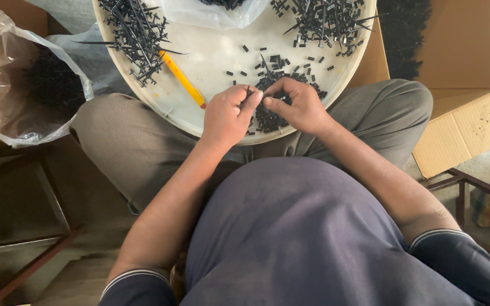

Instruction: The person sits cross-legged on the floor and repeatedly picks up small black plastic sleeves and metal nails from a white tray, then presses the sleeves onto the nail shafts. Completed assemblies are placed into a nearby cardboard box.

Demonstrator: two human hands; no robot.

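A round white tray (211, 56) rests on my lap, strewn with small black plastic pieces. My left hand (228, 116) and my right hand (296, 105) meet at the tray's near edge, over a heap of small black pieces (270, 119). The fingertips of both hands pinch a small black part (252, 93) between them. Tangles of long black strips (137, 34) lie at the tray's far left, and more strips (324, 20) at the far right. A yellow tool (182, 79) lies on the tray, just left of my left hand.
A clear plastic bag (29, 79) of black parts sits to the left of my knee. Another clear bag (211, 11) lies at the tray's far edge. Cardboard boxes (466, 62) stand at the right, one holding black material. Metal frames (35, 226) flank my legs.
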